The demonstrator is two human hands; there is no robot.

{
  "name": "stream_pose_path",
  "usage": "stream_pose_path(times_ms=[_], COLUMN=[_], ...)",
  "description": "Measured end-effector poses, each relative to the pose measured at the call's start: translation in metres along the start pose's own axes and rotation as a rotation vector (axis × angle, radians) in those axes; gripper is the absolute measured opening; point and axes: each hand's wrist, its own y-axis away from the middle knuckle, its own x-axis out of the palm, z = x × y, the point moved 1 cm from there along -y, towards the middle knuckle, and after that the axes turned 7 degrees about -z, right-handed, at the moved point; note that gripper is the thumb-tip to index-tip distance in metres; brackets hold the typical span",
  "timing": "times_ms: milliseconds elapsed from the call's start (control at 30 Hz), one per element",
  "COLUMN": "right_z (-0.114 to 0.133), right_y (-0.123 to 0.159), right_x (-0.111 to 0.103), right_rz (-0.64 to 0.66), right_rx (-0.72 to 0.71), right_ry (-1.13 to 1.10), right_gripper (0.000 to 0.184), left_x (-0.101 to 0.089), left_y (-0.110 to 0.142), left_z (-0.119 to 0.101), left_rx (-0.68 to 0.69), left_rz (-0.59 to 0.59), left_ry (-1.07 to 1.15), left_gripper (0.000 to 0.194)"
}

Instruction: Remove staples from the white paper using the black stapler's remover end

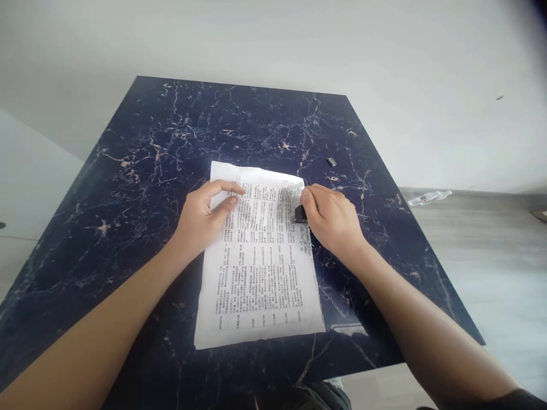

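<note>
Printed sheets of paper (260,279) lie on the dark table, turned sideways to me, with rows of text and a few handwritten marks by the right edge. Many staples (293,191) show in the upper right corner of the paper. My right hand (333,216) is closed around a small black stapler (300,214), whose end sits over the paper's right edge; most of it is hidden in the fist. On the upper left part of the paper rests my left hand (205,213), thumb and forefinger apart, holding nothing.
The table (239,125) has a dark blue marbled top. A small strip of staples (331,162) lies beyond my right hand. Near the front edge is a flat, shiny dark thing (348,329). Clear plastic wrapping (429,197) lies on the floor at right.
</note>
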Motion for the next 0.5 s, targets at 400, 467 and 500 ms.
stream_pose_path(times_ms=[400, 467, 500], right_z=[0.0047, 0.0047, 0.0046], right_y=[0.0011, 0.0008, 0.0006], right_x=[0.0078, 0.0082, 0.0080], right_rz=[-0.007, -0.009, -0.010], right_rx=[-0.029, -0.019, -0.015], right_ry=[0.132, 0.140, 0.145], right_gripper=[0.047, 0.046, 0.046], left_x=[0.0000, -0.0003, -0.0004], left_y=[0.0002, 0.0003, 0.0003], left_z=[-0.0015, -0.0015, -0.0015], left_rx=[0.002, -0.001, -0.002], left_rz=[0.001, 0.001, 0.002], left_ry=[0.008, 0.011, 0.010], left_gripper=[0.014, 0.013, 0.013])
